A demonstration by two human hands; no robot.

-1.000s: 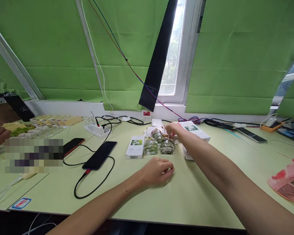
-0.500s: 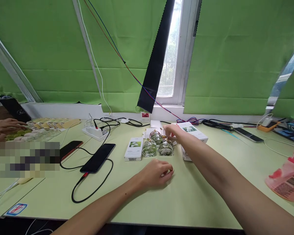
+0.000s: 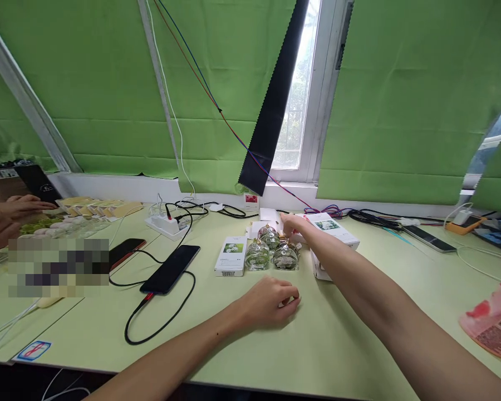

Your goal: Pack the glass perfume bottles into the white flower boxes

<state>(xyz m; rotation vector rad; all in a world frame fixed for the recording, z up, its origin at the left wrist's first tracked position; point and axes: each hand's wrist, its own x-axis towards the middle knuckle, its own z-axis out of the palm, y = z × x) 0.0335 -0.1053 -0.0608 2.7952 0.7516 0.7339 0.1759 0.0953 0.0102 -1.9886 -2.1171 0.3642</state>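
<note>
At the clock's centre, with twelve toward the window: three glass bottles, upright on the table; bunched close; one at the rear, two in front
Right hand: at one o'clock, just beside the rear bottle; fingers bent downward, tips mostly hidden; cannot tell whether the grip is wide, narrow or holding something; forearm comes in from four o'clock
Left hand: at six, on the near side of the bottles and apart from them; loosely curled, a narrow gap between thumb and fingers; nothing seen in it
Boxes: a white box flat at nine, close beside the left-hand bottle; a flower-printed box toward two; white packaging at eleven, behind the bottles
Bottle hazards: a likely knock, should the right wrist dip or the fingers swing inward; the tight bunching could pass a bump from one bottle to the next, with a topple or chipped glass the probable result
Box hazard: a sideways sweep of the right forearm might shove the flower-printed box
Bottle looks: squat, rounded, clear glass with a greenish cast; ornate metallic-looking caps; any lettering too small to read
</note>
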